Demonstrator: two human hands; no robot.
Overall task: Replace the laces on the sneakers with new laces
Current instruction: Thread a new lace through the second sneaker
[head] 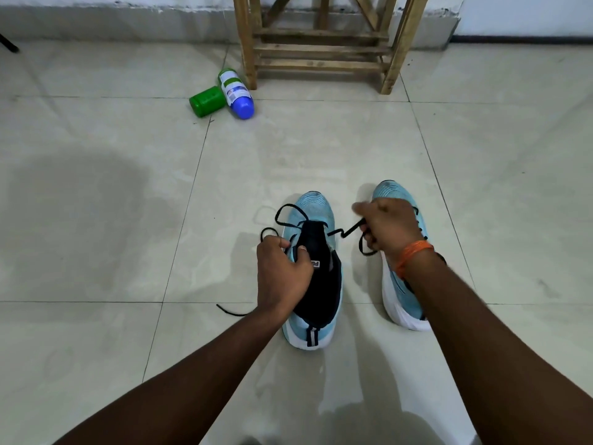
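Floor (96, 123): large pale glossy tiles, thin dark grout lines, soft reflections, broad dark shadow patch on the left. Back wall (529, 11) is white, with a grey concrete plinth (128, 24) along its base, top edge chipped. Bare-timber wooden stool (246, 43) stands against the plinth, slatted lower rungs. Two containers lie touching on the tiles just left of its leg: green one (207, 101), white bottle (236, 91) with a blue end. Light is dim and diffuse.

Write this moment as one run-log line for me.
left hand: grips sneaker at tongue | right hand: pinches black lace | second sneaker: beside, on floor
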